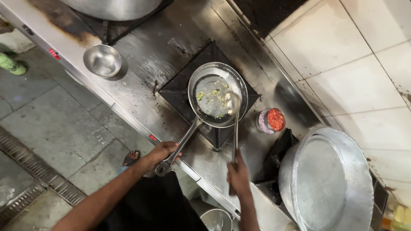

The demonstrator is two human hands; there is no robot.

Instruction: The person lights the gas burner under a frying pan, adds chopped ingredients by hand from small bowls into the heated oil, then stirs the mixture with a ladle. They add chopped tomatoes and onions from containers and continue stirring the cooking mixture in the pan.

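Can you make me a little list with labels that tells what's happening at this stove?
place: steel cooktop beside a tiled wall
left hand: grips the handle of the frying pan
right hand: holds a long ladle, its bowl end in the pan
in the pan: chopped green and pale bits
nearby: empty steel bowl, small container of chopped red stuff, big lidded pot

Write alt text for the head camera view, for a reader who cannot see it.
Seen from above, a person's left hand grips the long handle of a steel frying pan on a burner, while the right hand holds a ladle in chopped green bits. A small steel bowl and a large lidded pot sit nearby.
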